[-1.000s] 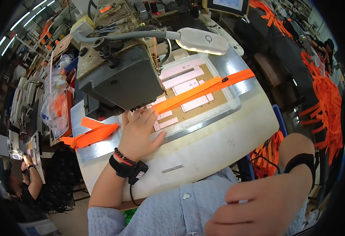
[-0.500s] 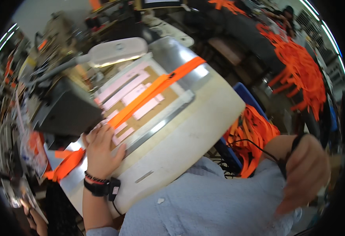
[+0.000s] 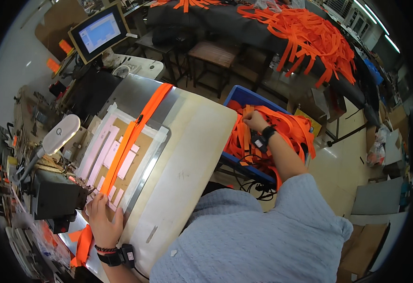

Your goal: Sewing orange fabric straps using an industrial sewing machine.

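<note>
An orange webbing strap (image 3: 124,150) with a small black piece on it lies lengthwise over a flat template (image 3: 138,162) with pink strips. My left hand (image 3: 103,220) rests at the strap's near end, fingers laid flat on it and thumb apart. At the right, my right hand (image 3: 256,121) reaches into a blue bin (image 3: 237,94) heaped with loose orange straps (image 3: 286,125). Its fingers are closed together on a strap at the top of the heap; the fingertips are partly hidden.
A lamp (image 3: 61,134) and a dark machine head (image 3: 58,193) stand left of the template. A screen (image 3: 100,33) is at the back left. More orange straps (image 3: 305,35) pile on a dark-covered table behind. Cables (image 3: 263,191) hang below the bin.
My right hand has gone from beside my body, where it was blurred, forward into the bin. My left hand stays at the strap's near end. The whole view has swung to the right.
</note>
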### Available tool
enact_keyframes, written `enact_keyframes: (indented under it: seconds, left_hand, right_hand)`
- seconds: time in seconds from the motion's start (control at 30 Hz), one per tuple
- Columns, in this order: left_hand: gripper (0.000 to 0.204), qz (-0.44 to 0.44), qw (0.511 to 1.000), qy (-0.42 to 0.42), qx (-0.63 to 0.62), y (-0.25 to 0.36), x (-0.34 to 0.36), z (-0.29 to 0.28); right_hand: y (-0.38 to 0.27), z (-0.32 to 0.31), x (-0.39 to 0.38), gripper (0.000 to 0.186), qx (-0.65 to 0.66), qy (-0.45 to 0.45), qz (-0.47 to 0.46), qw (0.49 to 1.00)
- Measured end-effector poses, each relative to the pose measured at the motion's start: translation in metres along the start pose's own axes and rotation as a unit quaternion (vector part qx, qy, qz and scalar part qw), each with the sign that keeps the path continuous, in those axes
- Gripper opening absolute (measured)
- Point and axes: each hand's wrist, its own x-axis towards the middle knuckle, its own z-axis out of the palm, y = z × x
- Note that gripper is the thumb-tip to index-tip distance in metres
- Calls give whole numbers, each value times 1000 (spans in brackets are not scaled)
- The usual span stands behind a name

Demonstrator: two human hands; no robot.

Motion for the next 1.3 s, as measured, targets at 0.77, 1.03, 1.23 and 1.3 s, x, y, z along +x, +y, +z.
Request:
enact_keyframes:
  seconds: [0.77, 1.03, 1.23, 1.3]
  left_hand:
    - [47, -11, 1000, -4, -5, 1, -1, 1]
    - [46, -17, 1000, -1, -8, 3, 1, 1]
    - [46, -16, 1000, -2, -6, 3, 1, 1]
    - [46, -16, 1000, 1, -2, 3, 0, 1]
  right_hand:
    - [1, 52, 32, 26, -303, 81, 11, 949]
    - [4, 54, 37, 39, -234, 53, 90, 966]
    - [8, 49, 39, 43, -188, 41, 98, 976]
    - [3, 50, 36, 41, -190, 47, 84, 977]
